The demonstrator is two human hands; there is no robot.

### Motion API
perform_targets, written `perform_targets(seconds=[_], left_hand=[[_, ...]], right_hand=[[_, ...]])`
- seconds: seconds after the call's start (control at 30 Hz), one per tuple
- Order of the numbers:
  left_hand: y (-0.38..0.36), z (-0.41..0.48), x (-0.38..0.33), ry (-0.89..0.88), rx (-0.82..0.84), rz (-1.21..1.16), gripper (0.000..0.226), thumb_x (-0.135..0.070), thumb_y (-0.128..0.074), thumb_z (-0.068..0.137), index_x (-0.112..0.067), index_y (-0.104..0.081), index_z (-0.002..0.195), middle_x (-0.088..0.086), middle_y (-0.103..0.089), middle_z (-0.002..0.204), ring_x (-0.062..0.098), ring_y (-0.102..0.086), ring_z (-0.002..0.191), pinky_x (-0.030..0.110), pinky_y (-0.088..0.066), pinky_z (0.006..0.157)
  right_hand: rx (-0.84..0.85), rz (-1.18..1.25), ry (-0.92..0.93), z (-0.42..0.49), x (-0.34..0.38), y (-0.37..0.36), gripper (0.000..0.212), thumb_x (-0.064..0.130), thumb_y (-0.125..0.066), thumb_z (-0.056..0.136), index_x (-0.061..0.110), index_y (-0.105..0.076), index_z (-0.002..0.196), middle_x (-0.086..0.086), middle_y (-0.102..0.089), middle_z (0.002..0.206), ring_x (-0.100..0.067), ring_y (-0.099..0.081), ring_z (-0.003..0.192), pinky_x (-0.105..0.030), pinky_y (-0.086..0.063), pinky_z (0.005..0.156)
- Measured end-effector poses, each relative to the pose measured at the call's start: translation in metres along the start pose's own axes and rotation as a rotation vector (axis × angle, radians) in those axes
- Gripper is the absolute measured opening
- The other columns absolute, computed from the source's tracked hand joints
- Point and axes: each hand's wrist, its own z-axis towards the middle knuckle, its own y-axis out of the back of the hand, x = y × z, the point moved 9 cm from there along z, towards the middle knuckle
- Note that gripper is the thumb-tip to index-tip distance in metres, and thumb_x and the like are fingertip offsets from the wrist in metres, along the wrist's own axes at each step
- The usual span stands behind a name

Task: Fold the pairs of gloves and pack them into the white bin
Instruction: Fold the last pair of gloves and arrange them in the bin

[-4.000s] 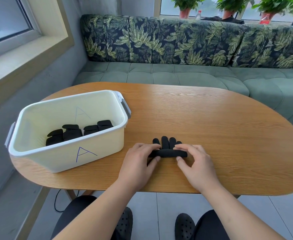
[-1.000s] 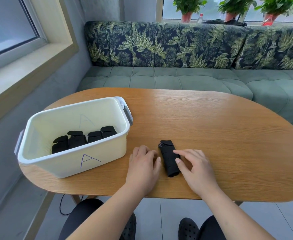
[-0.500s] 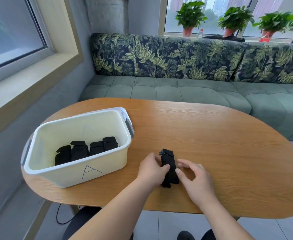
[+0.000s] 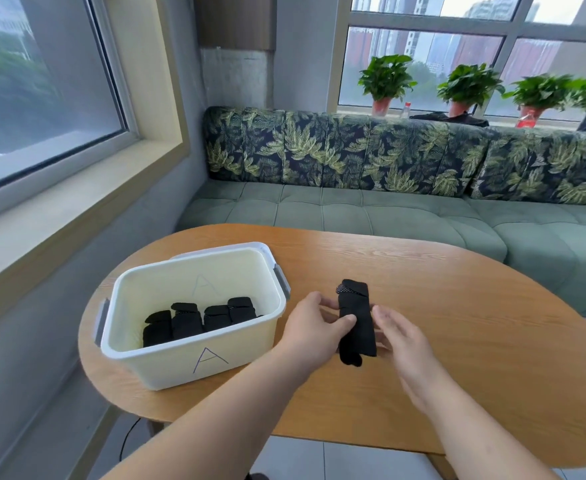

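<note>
Black folded glove pair (image 4: 358, 327) is held over the wooden counter (image 4: 475, 358), its long side pointing away from the person. The left grip (image 4: 314, 323) pinches its left edge, thumb across the front. The right grip (image 4: 400, 337), fingers loosely spread, lies just beside the right edge and holds nothing. Left of both, the white bin (image 4: 180, 365) holds several folded bundles (image 4: 198, 320).

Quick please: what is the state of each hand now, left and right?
Left hand: closed on the folded black gloves, thumb across them.
Right hand: open, fingers relaxed beside the gloves, holding nothing.
</note>
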Motion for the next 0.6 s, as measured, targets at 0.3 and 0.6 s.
perform_targets(seconds=[0.3, 0.6], left_hand=[[0.076, -0.002, -0.058, -0.097, -0.124, 0.012, 0.037, -0.047, -0.082, 0.081, -0.029, -0.063, 0.107, -0.002, -0.078, 0.093, 0.02, -0.08, 0.087, 0.052, -0.065, 0.084], [0.178, -0.012, -0.054, -0.064, -0.271, 0.184, 0.021, -0.042, -0.068, 0.101, -0.024, -0.065, 0.112, -0.001, -0.075, 0.1, 0.022, -0.074, 0.093, 0.049, -0.062, 0.091]], right_hand=[[0.08, -0.044, 0.06, 0.033, 0.078, -0.064, 0.036, 0.018, -0.074, 0.101, 0.019, -0.063, 0.136, -0.005, -0.082, 0.114, -0.025, -0.078, 0.108, -0.045, -0.06, 0.097], [0.164, -0.244, 0.06, 0.051, 0.101, -0.168, 0.014, 0.015, -0.074, 0.101, 0.016, -0.066, 0.112, -0.015, -0.081, 0.094, -0.027, -0.079, 0.084, -0.041, -0.063, 0.08]])
